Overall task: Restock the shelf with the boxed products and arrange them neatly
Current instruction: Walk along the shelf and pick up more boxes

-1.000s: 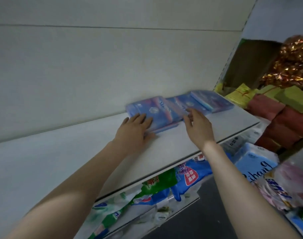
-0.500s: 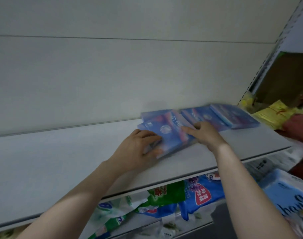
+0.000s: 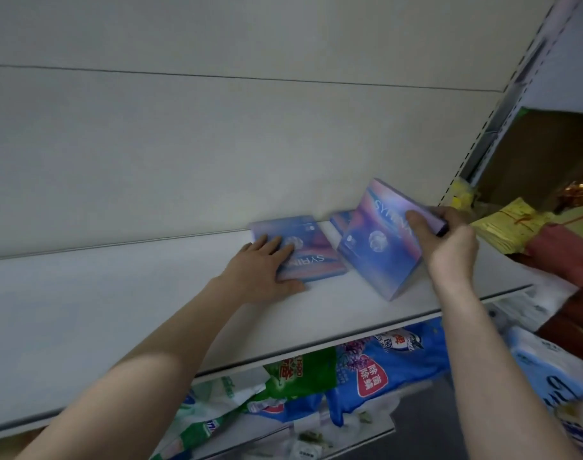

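Note:
Flat blue-and-pink boxes lie on a white shelf (image 3: pixel 117 310). One box (image 3: pixel 313 257) lies flat against the back panel, and my left hand (image 3: pixel 267 270) rests on its left part with straight fingers. My right hand (image 3: pixel 449 244) grips a second box (image 3: pixel 379 247) at its upper right corner, thumb across the front. This box is tilted up on its lower corner, which touches the shelf near the front edge. The edge of a third box (image 3: pixel 341 220) shows behind the two, mostly hidden.
The white back panel (image 3: pixel 217 144) rises behind the shelf. Yellow packs (image 3: pixel 505 227) and red packs (image 3: pixel 562 254) fill the bay on the right. Green and blue bags (image 3: pixel 366 373) lie on the shelf below, and a blue pack (image 3: pixel 549 370) at the lower right.
My right hand has taken one box from the overlapping pile and tipped it up on its corner to the right. My left hand stayed on the left box, which now lies flat.

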